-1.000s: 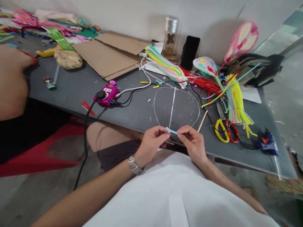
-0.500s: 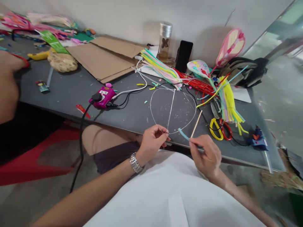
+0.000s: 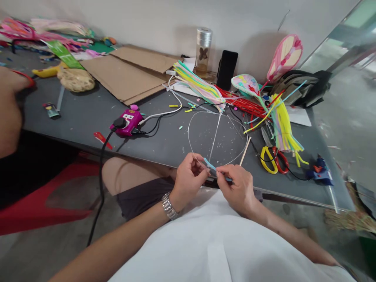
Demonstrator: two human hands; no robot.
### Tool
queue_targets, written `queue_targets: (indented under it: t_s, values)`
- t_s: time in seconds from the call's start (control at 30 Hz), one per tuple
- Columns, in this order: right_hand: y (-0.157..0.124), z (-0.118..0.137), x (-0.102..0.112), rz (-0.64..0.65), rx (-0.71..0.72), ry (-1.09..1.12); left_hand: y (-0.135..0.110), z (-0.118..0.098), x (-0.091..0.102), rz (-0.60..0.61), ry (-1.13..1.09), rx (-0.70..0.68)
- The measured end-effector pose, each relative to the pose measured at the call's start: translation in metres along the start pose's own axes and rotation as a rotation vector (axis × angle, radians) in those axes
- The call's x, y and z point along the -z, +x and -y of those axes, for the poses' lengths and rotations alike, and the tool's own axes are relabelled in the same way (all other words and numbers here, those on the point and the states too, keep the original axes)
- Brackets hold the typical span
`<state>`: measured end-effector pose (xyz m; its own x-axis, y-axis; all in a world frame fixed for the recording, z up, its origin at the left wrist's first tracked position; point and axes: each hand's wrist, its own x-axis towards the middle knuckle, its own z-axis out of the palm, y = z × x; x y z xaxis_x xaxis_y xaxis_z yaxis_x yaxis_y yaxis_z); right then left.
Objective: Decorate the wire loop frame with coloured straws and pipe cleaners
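Observation:
A thin wire hoop (image 3: 192, 143) with a centre rib lies on the dark grey table (image 3: 88, 113), its near end over the front edge. My left hand (image 3: 189, 178), a metal watch on its wrist, pinches the hoop's near end. My right hand (image 3: 236, 186) pinches a short light-blue strip (image 3: 209, 163) whose tip touches the wire next to my left fingers. Both hands are closed.
Yellow and red scissors (image 3: 272, 160), a wooden stick (image 3: 244, 151), a blue glue gun (image 3: 320, 174), bundles of coloured strips (image 3: 199, 84), a purple power strip (image 3: 127, 121) with cables, cardboard (image 3: 129, 70), a bottle (image 3: 202, 51). Another person's arm (image 3: 8, 105) at left.
My right hand had pulled away to the right with the blue strip, then came back left; the strip's tip now meets the wire at my left fingers.

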<state>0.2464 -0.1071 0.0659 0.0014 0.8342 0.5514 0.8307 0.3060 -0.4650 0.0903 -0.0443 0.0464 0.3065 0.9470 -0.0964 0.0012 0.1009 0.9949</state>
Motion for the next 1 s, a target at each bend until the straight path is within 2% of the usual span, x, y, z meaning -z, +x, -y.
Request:
queue_targets:
  t_s: [0.17,0.43,0.67,1.0]
  values:
    - [0.0,0.001,-0.004,0.013,-0.09,0.04,-0.003,0.001,0.001,-0.011,0.035,-0.043]
    - [-0.002,0.0,-0.01,0.005,-0.12,0.029,-0.003,0.0,0.001,0.002,0.01,-0.006]
    - [-0.003,0.0,-0.013,0.001,-0.052,0.007,-0.001,-0.005,-0.001,-0.023,-0.023,0.053]
    - [-0.001,-0.002,-0.014,-0.014,0.052,-0.107,0.001,-0.002,0.0,-0.019,-0.104,0.087]
